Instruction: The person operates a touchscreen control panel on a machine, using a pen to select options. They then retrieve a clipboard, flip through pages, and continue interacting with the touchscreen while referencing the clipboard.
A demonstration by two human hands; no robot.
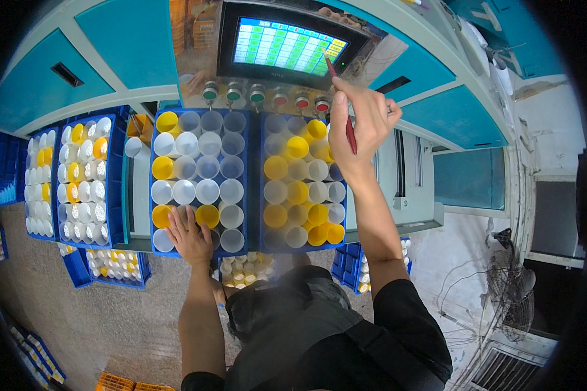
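My right hand [365, 120] is closed round a slim red pen [351, 135]. The pen's upper end reaches the right part of a lit screen [277, 49] with a coloured grid; whether it touches the glass I cannot tell. Fingers apart, my left hand [192, 240] rests on the near-left tubes in a blue crate [246, 189]. Round, open-topped white tubes [184, 191] stand in rows there, with a few yellow tubes [165, 167] among them. Beside it on the right is a second blue crate [262, 215] of white and yellow tubes, seen through a hazy blur.
Green and red push buttons [257, 93] line the panel below the screen. Filled blue crates [116, 195] stand at the left, and another crate [137, 281] sits lower down. A loose white tube [133, 147] stands beside the left crate. At the right are a fan [512, 287] and loose wires.
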